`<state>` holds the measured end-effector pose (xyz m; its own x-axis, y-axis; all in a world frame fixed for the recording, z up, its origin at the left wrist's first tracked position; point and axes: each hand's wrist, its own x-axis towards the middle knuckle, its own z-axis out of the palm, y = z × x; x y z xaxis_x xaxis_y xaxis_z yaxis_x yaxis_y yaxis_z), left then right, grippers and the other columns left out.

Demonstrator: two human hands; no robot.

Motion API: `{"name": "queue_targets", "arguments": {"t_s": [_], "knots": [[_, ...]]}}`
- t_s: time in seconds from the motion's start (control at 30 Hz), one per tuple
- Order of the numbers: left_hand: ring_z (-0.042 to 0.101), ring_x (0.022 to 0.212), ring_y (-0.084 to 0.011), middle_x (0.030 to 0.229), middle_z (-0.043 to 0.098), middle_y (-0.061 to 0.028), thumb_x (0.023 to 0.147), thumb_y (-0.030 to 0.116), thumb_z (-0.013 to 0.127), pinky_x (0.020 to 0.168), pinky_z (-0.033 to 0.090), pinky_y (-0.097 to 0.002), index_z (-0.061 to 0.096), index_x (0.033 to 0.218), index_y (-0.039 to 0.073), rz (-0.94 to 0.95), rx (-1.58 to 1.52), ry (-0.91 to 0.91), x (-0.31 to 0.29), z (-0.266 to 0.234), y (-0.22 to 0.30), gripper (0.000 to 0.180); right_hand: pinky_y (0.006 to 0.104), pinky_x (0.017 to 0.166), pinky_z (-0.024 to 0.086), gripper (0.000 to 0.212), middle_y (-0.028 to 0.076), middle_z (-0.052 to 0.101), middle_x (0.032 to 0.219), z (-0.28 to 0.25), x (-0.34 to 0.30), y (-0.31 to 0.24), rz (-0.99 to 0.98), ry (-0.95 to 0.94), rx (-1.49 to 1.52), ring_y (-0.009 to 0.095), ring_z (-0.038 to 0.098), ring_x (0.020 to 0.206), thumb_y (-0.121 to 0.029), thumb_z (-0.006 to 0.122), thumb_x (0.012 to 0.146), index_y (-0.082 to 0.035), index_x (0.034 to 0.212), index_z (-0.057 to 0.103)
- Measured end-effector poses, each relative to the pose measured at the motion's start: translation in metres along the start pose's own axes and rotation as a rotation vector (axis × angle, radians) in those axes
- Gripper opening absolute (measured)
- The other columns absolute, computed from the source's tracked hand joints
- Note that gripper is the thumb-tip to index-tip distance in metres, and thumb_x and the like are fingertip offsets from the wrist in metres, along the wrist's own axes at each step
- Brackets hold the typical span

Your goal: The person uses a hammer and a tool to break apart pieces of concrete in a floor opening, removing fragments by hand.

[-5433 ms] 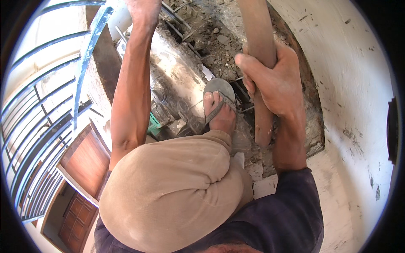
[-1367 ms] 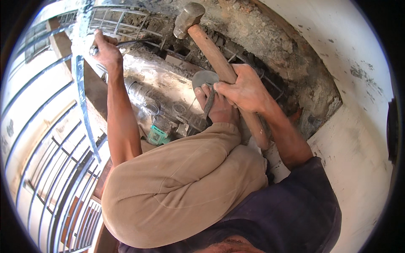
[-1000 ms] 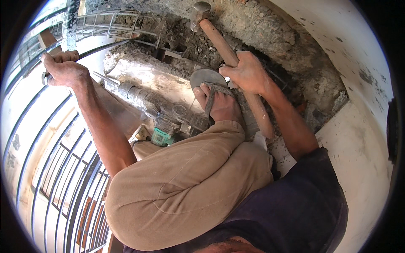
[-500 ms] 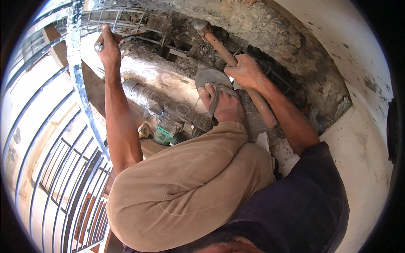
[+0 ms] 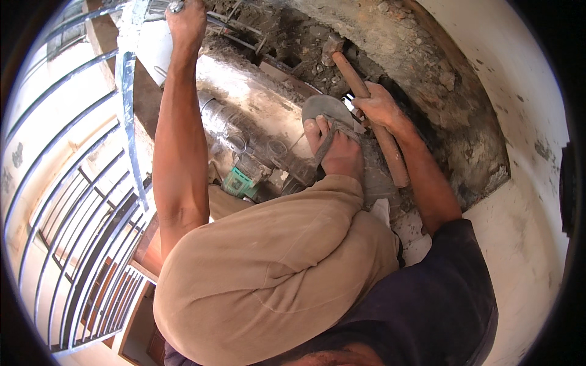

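In my right hand (image 5: 381,107) is a hammer (image 5: 349,73), gripped partway along its wooden handle. Its metal head lies over the broken rubble, and the handle's lower end reaches down past my wrist. At the top edge, my left hand (image 5: 186,27) is closed around a metal rod (image 5: 176,7) whose rounded end shows beside the fist; the rest of it is mostly hidden, so its exact kind is unclear. My sandalled foot (image 5: 339,152) rests just below the hammer.
A power tool with a green housing (image 5: 238,182) lies dusty left of my foot. Rough broken concrete (image 5: 415,67) runs along the right, beside a pale wall (image 5: 537,201). Steel bars (image 5: 244,27) cross the rubble at the top. A metal railing (image 5: 67,201) stands at left.
My left hand has moved up and right with the rod, to the top edge. The hammer and right hand have shifted slightly right and down, as the view moved too.
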<state>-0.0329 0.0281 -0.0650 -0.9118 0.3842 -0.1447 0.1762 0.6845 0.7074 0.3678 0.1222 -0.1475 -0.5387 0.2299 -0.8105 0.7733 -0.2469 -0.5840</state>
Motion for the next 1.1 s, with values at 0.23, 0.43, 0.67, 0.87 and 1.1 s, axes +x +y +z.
{"name": "queue_targets", "arguments": {"t_s": [0.23, 0.43, 0.67, 0.87, 1.1], "knots": [[0.045, 0.058, -0.0156, 0.064, 0.048, 0.0008, 0.100, 0.060, 0.056, 0.050, 0.038, -0.0348, 0.059, 0.076, 0.009, 0.238, -0.155, 0.001, 0.031, 0.017, -0.025, 0.056, 0.0447, 0.064, 0.055, 0.033, 0.022, 0.066, 0.078, 0.006, -0.031, -0.035, -0.133, 0.105, -0.217, 0.033, 0.070, 0.069, -0.020, 0.070, 0.084, 0.008, 0.101, 0.063], [0.051, 0.061, -0.0211, 0.062, 0.052, -0.0057, 0.102, 0.046, 0.059, 0.059, 0.043, -0.0433, 0.063, 0.078, 0.002, 0.254, 0.000, 0.156, 0.033, 0.016, 0.001, 0.050, 0.0436, 0.073, 0.054, 0.038, 0.021, 0.069, 0.085, -0.005, -0.092, -0.141, -0.540, 0.239, -0.097, 0.030, 0.069, 0.078, -0.024, 0.073, 0.085, 0.006, 0.107, 0.064], [0.067, 0.092, -0.0342, 0.094, 0.072, -0.0212, 0.101, 0.044, 0.057, 0.085, 0.050, -0.0469, 0.070, 0.107, -0.003, 0.346, -0.106, 0.209, 0.033, 0.006, 0.008, 0.049, 0.0313, 0.063, 0.047, 0.029, 0.006, 0.063, 0.081, -0.010, -0.129, -0.264, -0.888, 0.149, 0.060, 0.012, 0.058, 0.070, -0.015, 0.069, 0.090, 0.007, 0.110, 0.065], [0.070, 0.105, -0.0395, 0.109, 0.072, -0.0282, 0.101, 0.043, 0.057, 0.092, 0.051, -0.0468, 0.069, 0.122, -0.002, 0.211, -0.081, 0.152, 0.054, 0.007, -0.004, 0.051, 0.0372, 0.066, 0.050, 0.031, 0.012, 0.066, 0.081, 0.025, -0.107, -0.296, -1.270, 0.332, -0.079, 0.018, 0.063, 0.072, -0.018, 0.065, 0.091, 0.007, 0.108, 0.065], [0.068, 0.096, -0.0345, 0.101, 0.072, -0.0216, 0.098, 0.047, 0.061, 0.084, 0.052, -0.0462, 0.071, 0.114, -0.001, 0.124, -0.035, 0.070, 0.079, 0.014, -0.014, 0.051, 0.0421, 0.068, 0.050, 0.029, 0.017, 0.066, 0.076, 0.017, -0.026, -0.317, -1.117, 0.126, -0.478, 0.026, 0.066, 0.073, -0.020, 0.060, 0.087, 0.007, 0.097, 0.064]]}}
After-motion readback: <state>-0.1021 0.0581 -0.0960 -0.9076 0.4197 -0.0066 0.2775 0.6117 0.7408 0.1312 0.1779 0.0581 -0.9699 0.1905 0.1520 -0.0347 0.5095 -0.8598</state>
